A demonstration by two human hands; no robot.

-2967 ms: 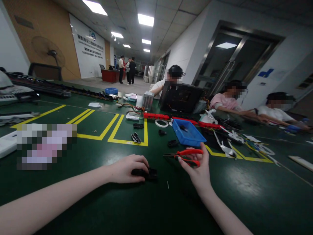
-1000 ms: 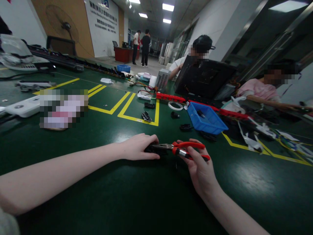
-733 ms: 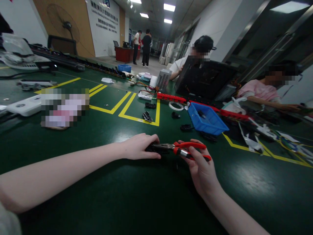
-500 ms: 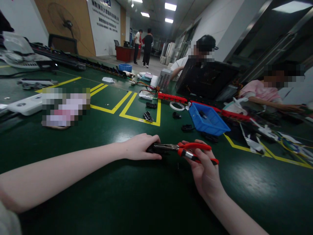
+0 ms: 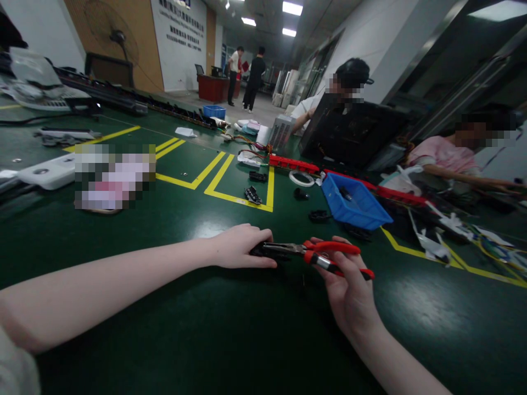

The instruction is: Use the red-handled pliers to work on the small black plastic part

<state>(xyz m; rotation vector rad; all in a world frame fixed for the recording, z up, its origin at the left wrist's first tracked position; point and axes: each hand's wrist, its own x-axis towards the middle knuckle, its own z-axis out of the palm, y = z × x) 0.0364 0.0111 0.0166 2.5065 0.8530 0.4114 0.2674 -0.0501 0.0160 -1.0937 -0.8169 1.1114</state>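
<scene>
My right hand (image 5: 349, 280) is closed around the red and black handles of needle-nose pliers (image 5: 325, 253). Their long metal jaws point left and reach a small dark part (image 5: 263, 250). Thumb and fingers of my left hand (image 5: 245, 247) grip that black part low over the green table. Its exact kind is hard to make out, since my left hand covers much of it. Whether the jaws are clamped on it or only touching, I cannot tell.
Beyond my hands lie small black parts (image 5: 252, 195), a white ring (image 5: 301, 178) and a blue bin (image 5: 356, 203). A phone (image 5: 119, 181) and a white power strip (image 5: 53, 171) are at left. Across the table, one person sits behind a black case (image 5: 354, 131); another person (image 5: 444, 151) sits at right.
The whole view has shifted slightly, so things appear a little further right. Both hands keep their grips, and the pliers stay at the black part.
</scene>
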